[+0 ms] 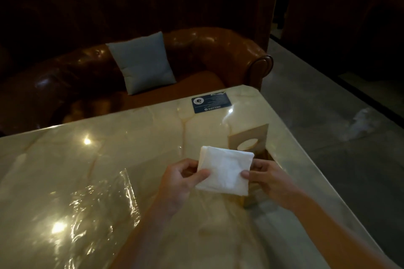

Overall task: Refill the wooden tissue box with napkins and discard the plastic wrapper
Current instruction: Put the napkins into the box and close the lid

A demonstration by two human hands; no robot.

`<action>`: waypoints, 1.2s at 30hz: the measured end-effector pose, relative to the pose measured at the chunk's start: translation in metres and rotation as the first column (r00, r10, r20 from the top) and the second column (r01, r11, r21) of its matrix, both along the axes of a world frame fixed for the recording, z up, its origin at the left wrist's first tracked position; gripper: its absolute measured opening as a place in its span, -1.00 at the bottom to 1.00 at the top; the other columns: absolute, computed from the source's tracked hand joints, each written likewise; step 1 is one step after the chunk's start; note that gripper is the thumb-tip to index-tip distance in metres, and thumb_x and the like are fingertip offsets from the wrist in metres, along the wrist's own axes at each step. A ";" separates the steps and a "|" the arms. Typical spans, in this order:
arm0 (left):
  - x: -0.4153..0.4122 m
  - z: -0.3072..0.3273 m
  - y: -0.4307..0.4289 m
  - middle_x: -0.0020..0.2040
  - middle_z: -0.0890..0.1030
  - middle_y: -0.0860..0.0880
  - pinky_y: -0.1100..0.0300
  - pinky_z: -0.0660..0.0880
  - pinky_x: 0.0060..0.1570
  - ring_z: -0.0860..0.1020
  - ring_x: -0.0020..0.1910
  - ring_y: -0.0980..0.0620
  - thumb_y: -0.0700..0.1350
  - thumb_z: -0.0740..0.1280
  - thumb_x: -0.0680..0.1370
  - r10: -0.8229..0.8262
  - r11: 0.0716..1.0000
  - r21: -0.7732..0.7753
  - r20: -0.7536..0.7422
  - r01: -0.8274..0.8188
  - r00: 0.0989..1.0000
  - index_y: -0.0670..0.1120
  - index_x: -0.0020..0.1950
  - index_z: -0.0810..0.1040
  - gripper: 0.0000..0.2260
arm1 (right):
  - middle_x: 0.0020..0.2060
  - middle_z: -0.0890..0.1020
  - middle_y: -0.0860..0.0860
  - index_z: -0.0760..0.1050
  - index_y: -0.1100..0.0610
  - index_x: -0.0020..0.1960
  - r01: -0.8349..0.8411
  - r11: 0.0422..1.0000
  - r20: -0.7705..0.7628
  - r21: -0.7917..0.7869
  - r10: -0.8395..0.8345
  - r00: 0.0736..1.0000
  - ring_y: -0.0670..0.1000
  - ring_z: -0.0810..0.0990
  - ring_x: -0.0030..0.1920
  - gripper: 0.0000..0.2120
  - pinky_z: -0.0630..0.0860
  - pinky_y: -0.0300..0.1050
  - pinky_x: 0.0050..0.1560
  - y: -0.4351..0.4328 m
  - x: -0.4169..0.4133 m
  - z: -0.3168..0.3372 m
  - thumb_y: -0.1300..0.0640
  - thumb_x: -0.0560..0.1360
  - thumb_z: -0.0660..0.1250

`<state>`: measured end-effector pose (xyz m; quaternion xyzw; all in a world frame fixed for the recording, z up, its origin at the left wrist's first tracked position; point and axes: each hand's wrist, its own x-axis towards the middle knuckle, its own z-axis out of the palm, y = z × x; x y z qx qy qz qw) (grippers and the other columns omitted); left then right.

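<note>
The glossy cream marble counter (135, 137) carries the clear crumpled plastic wrapper (96, 201) near its front-left edge, already emptied but not discarded. The open wooden tissue box (251, 137) stands at the right edge. Left hand (181, 179) and right hand (269, 177) pinch the white folded napkin stack (225, 172) over it; insertion remains.

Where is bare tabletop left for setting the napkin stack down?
Bare: the far-left table, between plastic wrapper and blue card. Crowded: near right, where both hands hold the napkins over the wooden tissue box.
</note>
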<state>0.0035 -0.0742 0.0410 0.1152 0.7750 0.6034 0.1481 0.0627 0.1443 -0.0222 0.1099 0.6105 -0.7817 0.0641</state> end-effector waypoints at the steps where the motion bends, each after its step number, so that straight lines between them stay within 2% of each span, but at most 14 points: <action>1: 0.003 -0.004 0.005 -0.34 0.59 -0.04 0.41 0.40 -0.38 0.50 -0.40 0.18 -0.24 0.47 0.37 0.012 1.000 -0.008 0.022 -0.012 1.000 -0.22 -0.19 0.63 -0.92 | -0.08 0.70 0.12 0.62 0.21 -0.02 0.026 0.999 0.003 0.019 -0.026 1.000 0.12 0.66 -0.03 -0.56 0.62 -0.08 -0.07 0.003 0.004 -0.001 0.03 0.17 0.57; 5: 0.011 -0.018 0.026 -0.24 0.63 -0.10 0.15 0.50 -0.17 0.56 -0.25 0.01 -0.19 0.45 0.40 0.034 0.999 0.002 0.182 -0.035 0.983 -0.18 -0.18 0.61 -0.92 | -0.19 0.70 0.04 0.64 0.11 -0.13 0.128 0.987 0.008 0.098 -0.129 0.992 0.03 0.67 -0.15 -0.62 0.58 -0.14 -0.18 0.017 0.017 -0.003 -0.07 0.13 0.53; 7: 0.012 -0.025 0.036 -0.24 0.65 -0.07 0.14 0.51 -0.14 0.57 -0.25 0.03 -0.17 0.43 0.42 0.033 0.999 -0.007 0.225 -0.032 0.974 -0.19 -0.16 0.60 -0.91 | -0.21 0.72 0.04 0.65 0.10 -0.15 0.174 0.973 0.024 0.153 -0.180 0.983 0.02 0.67 -0.17 -0.65 0.59 -0.14 -0.18 0.024 0.020 -0.004 -0.06 0.14 0.52; 10: 0.010 -0.033 0.050 -0.49 0.58 0.12 0.41 0.41 -0.45 0.49 -0.48 0.24 -0.12 0.42 0.43 0.033 0.999 -0.036 0.221 -0.026 0.975 -0.12 -0.28 0.59 -0.88 | -0.30 0.71 -0.01 0.64 0.13 -0.19 0.220 0.954 0.037 0.201 -0.232 0.972 -0.08 0.67 -0.28 -0.85 0.53 -0.33 -0.35 0.034 0.023 -0.003 0.11 0.28 0.50; 12: 0.009 -0.037 0.058 -0.52 0.58 0.13 0.44 0.41 -0.51 0.50 -0.51 0.27 -0.10 0.42 0.43 0.046 0.998 -0.056 0.223 -0.035 0.974 -0.08 -0.32 0.59 -0.86 | -0.35 0.70 -0.02 0.63 0.16 -0.19 0.233 0.943 0.045 0.236 -0.250 0.967 -0.11 0.65 -0.33 -0.91 0.49 -0.37 -0.39 0.040 0.023 -0.002 0.18 0.32 0.48; 16: 0.004 -0.041 0.075 -0.37 0.62 0.05 0.29 0.50 -0.34 0.57 -0.34 0.11 -0.09 0.42 0.43 0.042 0.997 -0.076 0.226 -0.026 0.973 -0.08 -0.29 0.59 -0.88 | -0.27 0.68 0.14 0.62 0.20 -0.20 0.285 0.906 0.073 0.312 -0.321 0.944 0.04 0.63 -0.25 -0.92 0.56 -0.09 -0.21 0.053 0.017 0.002 0.21 0.34 0.47; 18: 0.001 -0.043 0.083 -0.24 0.66 -0.01 0.18 0.56 -0.22 0.62 -0.22 0.03 -0.07 0.42 0.43 0.034 0.996 -0.089 0.224 -0.014 0.974 -0.06 -0.22 0.60 -0.92 | -0.26 0.66 0.12 0.61 0.16 -0.22 0.277 0.891 0.084 0.360 -0.327 0.941 0.06 0.61 -0.24 -0.95 0.53 -0.08 -0.25 0.059 0.012 0.004 0.19 0.35 0.46; 20: 0.001 -0.046 0.088 -0.20 0.66 0.02 0.21 0.55 -0.23 0.62 -0.17 0.05 -0.05 0.41 0.44 0.035 0.995 -0.102 0.227 -0.012 0.973 -0.01 -0.18 0.59 -0.94 | -0.24 0.66 0.12 0.61 0.15 -0.22 0.257 0.873 0.101 0.414 -0.325 0.940 0.07 0.60 -0.21 -0.95 0.48 -0.11 -0.23 0.065 0.007 0.005 0.17 0.36 0.45; 22: 0.001 -0.048 0.092 -0.22 0.64 0.06 0.29 0.46 -0.31 0.59 -0.20 0.11 -0.03 0.40 0.44 0.052 0.990 -0.138 0.210 -0.024 0.976 0.01 -0.18 0.59 -0.94 | -0.19 0.66 0.17 0.62 0.17 -0.22 0.243 0.853 0.124 0.462 -0.334 0.935 0.14 0.60 -0.14 -0.92 0.46 -0.05 -0.14 0.069 0.002 0.005 0.16 0.35 0.46; 24: 0.002 -0.050 0.095 -0.26 0.63 0.08 0.30 0.40 -0.34 0.57 -0.24 0.14 -0.03 0.40 0.43 0.080 0.983 -0.179 0.184 -0.046 0.980 0.00 -0.22 0.58 -0.93 | -0.21 0.65 0.18 0.61 0.19 -0.24 0.201 0.838 0.154 0.507 -0.317 0.936 0.17 0.58 -0.16 -0.90 0.43 -0.04 -0.15 0.072 0.000 0.004 0.15 0.35 0.46; 29: 0.005 -0.060 0.095 -0.35 0.60 0.08 0.37 0.36 -0.44 0.52 -0.37 0.22 0.00 0.43 0.39 0.121 0.960 -0.266 0.112 -0.088 0.986 0.01 -0.37 0.56 -0.83 | -0.37 0.56 0.04 0.55 0.12 -0.38 0.119 0.815 0.206 0.568 -0.280 0.938 0.02 0.50 -0.30 -0.84 0.40 -0.13 -0.25 0.072 -0.003 -0.002 0.17 0.35 0.46; 31: 0.006 -0.064 0.095 -0.29 0.64 -0.03 0.31 0.37 -0.40 0.54 -0.34 0.13 0.01 0.43 0.39 0.112 0.950 -0.300 0.080 -0.083 0.990 -0.05 -0.35 0.59 -0.82 | -0.38 0.57 0.04 0.56 0.14 -0.35 0.100 0.813 0.226 0.573 -0.274 0.935 0.02 0.52 -0.31 -0.86 0.44 -0.13 -0.26 0.072 -0.004 -0.005 0.17 0.35 0.46; 33: 0.008 -0.066 0.095 -0.32 0.62 -0.11 0.21 0.34 -0.35 0.50 -0.36 0.05 -0.01 0.41 0.41 0.102 0.943 -0.324 0.081 -0.070 0.992 -0.16 -0.31 0.60 -0.77 | -0.41 0.56 0.05 0.57 0.20 -0.32 0.046 0.796 0.245 0.603 -0.240 0.939 0.01 0.52 -0.35 -0.84 0.45 -0.11 -0.29 0.072 -0.004 -0.006 0.14 0.36 0.46; 36: 0.004 -0.065 0.094 -0.37 0.54 -0.07 0.19 0.31 -0.35 0.45 -0.37 0.03 -0.03 0.40 0.43 0.101 0.938 -0.341 0.122 -0.054 0.987 -0.23 -0.30 0.57 -0.74 | -0.43 0.56 0.04 0.56 0.24 -0.29 -0.009 0.765 0.276 0.644 -0.221 0.936 0.00 0.52 -0.39 -0.78 0.46 -0.15 -0.32 0.069 -0.002 -0.008 0.09 0.35 0.47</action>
